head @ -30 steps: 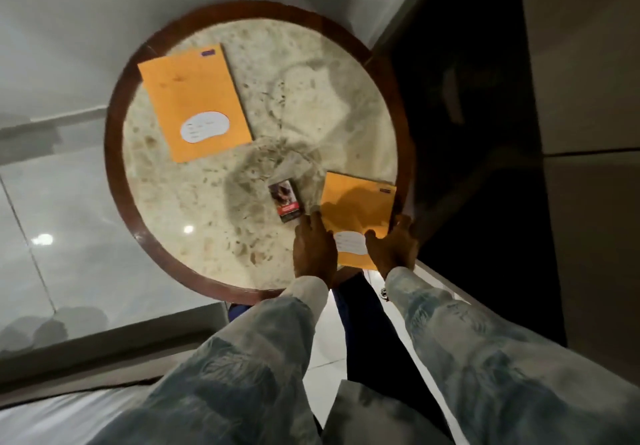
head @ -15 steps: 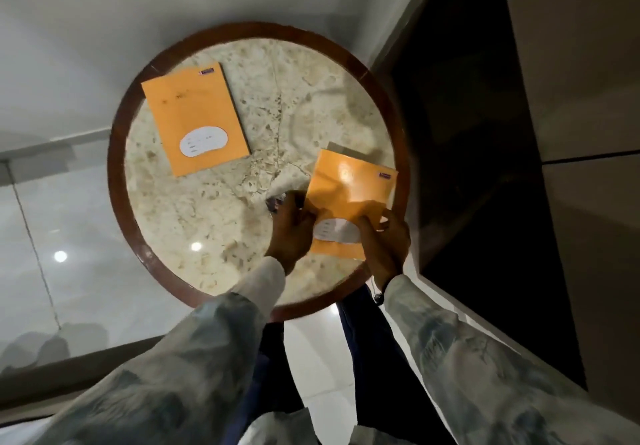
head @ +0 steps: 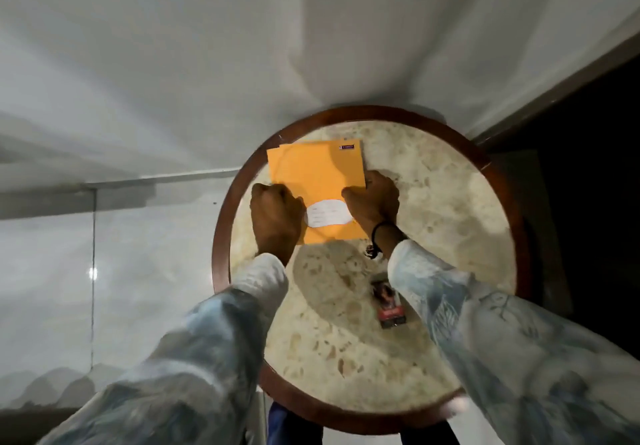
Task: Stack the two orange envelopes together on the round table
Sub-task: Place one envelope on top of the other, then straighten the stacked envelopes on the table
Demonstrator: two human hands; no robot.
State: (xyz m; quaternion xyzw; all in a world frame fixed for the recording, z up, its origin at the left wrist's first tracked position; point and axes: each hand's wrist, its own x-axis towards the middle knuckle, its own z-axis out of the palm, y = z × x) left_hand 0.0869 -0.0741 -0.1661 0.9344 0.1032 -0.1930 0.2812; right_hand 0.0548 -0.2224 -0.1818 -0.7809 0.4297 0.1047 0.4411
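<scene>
The round counter, mottled stone inside a dark wood rim, carries both flat orange envelopes at its far left, the top one slightly askew so the lower one's corner shows, long axes running away from the person. Left hand and right hand flank the top envelope, equally near, fingers curled around its side edges; a small card lies nearer.

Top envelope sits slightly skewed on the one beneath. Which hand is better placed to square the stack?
Left, probably. The left hand sits by the lower envelope's exposed left sliver; the right hand can pin the top envelope.
</scene>
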